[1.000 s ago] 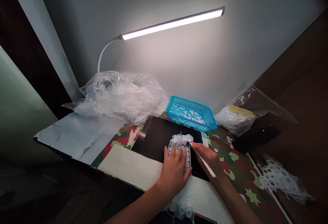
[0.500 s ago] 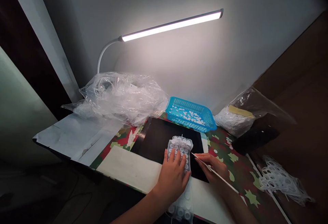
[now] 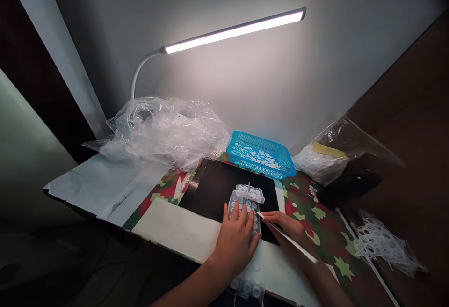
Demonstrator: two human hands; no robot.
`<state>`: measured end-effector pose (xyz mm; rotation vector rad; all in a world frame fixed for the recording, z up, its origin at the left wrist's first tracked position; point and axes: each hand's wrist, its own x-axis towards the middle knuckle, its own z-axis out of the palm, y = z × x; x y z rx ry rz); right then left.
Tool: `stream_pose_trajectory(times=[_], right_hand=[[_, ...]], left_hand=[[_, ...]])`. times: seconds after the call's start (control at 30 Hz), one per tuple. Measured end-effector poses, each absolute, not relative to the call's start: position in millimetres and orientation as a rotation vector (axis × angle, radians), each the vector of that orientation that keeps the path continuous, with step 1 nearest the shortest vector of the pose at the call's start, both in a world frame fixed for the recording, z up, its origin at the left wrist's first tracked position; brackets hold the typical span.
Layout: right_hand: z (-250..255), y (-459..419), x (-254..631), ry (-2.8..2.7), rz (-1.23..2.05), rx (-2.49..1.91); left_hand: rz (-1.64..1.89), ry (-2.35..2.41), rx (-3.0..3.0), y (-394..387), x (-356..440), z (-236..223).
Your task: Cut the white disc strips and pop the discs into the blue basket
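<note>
My left hand lies flat with its fingers spread over a translucent plastic sheet of round cups. The sheet runs from the black mat down past the table's front edge. At its far end, a strip of cups looks folded or raised. Between the fingers of my right hand is a thin white stick-like tool. Its tip is at the sheet's right side, near my left fingertips. Whether the tip touches a cup I cannot tell.
Behind the mat stands a blue basket with small white discs. A clear plastic bag is heaped at the back left, under a lit lamp. Another bag and white perforated scraps lie to the right.
My right hand has moved slightly left, bringing the tool's tip onto the sheet's edge. The far strip of cups has shifted. My left hand stays in place.
</note>
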<state>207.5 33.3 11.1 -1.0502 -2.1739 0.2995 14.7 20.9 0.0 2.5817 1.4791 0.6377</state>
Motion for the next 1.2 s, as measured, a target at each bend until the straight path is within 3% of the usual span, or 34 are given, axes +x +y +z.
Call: stream_pose_trajectory(times=[0.3,0.73,1.0,1.2], right_hand=[[1,36,212,-2.315,0.078,-1.095],[6,38,210,-2.104,0.375,-1.152],[4,46,206,-2.266,0.005,-1.189],[7,50,202,-2.156,0.025,-1.247]], left_hand=[[0.65,1.452,2.578,22,15,-2],[0.618,1.459,2.586,22,15,-2],[0.616,1.449,2.605,22,15,-2],[0.635,1.43,2.585,21,14,-2]])
